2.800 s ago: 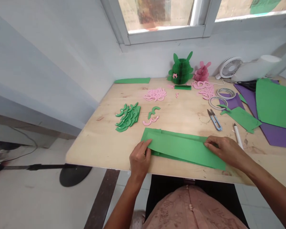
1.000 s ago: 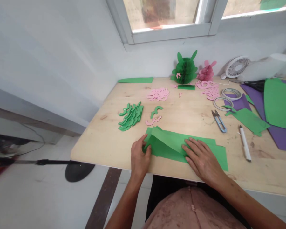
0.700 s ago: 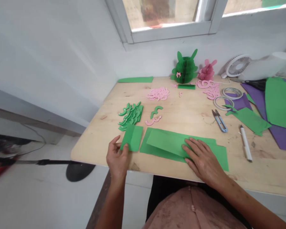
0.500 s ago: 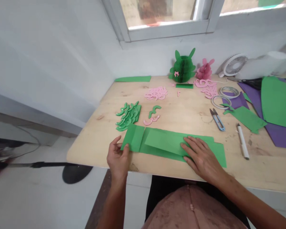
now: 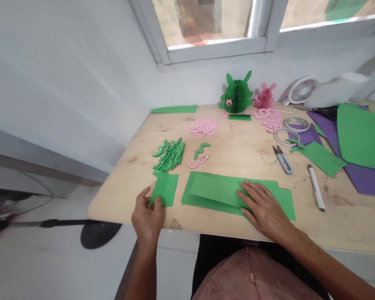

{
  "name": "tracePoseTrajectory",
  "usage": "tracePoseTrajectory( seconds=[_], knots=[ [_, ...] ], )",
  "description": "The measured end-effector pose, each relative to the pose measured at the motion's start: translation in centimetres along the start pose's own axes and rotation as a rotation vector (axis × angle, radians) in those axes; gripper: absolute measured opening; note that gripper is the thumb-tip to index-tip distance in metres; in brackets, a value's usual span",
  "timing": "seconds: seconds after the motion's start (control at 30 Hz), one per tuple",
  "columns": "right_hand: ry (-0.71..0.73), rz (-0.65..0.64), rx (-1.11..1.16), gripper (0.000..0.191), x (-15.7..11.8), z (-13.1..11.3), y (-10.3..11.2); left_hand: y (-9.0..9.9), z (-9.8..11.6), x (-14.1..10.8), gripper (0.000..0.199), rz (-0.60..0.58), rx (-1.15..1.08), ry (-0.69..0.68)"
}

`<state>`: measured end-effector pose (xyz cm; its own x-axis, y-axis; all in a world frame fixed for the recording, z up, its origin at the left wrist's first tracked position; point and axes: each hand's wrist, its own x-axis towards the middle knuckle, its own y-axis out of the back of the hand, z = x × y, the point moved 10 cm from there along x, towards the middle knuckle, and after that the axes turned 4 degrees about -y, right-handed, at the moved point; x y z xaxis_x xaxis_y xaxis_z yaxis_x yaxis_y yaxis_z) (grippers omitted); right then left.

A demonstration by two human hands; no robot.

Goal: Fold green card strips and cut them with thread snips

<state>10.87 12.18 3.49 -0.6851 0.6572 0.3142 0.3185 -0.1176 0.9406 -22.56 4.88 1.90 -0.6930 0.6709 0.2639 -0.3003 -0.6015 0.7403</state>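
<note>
My left hand (image 5: 148,212) pinches the lower left corner of a small green paper piece (image 5: 166,189) near the table's front edge. To its right, apart from it, lie long green paper strips (image 5: 215,189), overlapping one another. My right hand (image 5: 262,206) rests on these strips with fingers stretched out flat, holding nothing. Just beyond the small piece is a pile of curved green cut-outs (image 5: 168,154). A wavy green cut-out (image 5: 201,149) and a wavy pink one (image 5: 198,161) lie behind the strips.
At the back stand a green honeycomb paper figure (image 5: 237,95), a pink one (image 5: 264,96) and a white fan (image 5: 301,89). Pink cut-outs (image 5: 203,127) lie mid-table. On the right are blue-handled thread snips (image 5: 282,159), a white pen (image 5: 316,187), tape rolls (image 5: 286,137), green sheets (image 5: 362,137) and purple sheets (image 5: 367,179).
My left hand has drawn the small green paper left and toward me, opening a gap between it and the strips. My right hand stays on the strips.
</note>
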Motion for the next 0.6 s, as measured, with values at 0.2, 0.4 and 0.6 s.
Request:
tracePoseTrajectory(
  seconds=[0.2, 0.4, 0.6],
  knots=[
    [-0.003, 0.043, 0.001, 0.038, -0.2, -0.1, 0.1, -0.2, 2.8, -0.4, 0.038, 0.057, 0.301, -0.289],
    [-0.013, 0.093, 0.004, 0.036, -0.3, -0.1, 0.2, -1.1, 6.0, -2.2, 0.026, 0.142, 0.361, -0.627],
    [-0.014, 0.081, 0.011, 0.037, -0.3, 0.0, 0.2, -2.2, 6.8, -2.8, 0.027, 0.096, 0.301, -0.712]
  ],
)
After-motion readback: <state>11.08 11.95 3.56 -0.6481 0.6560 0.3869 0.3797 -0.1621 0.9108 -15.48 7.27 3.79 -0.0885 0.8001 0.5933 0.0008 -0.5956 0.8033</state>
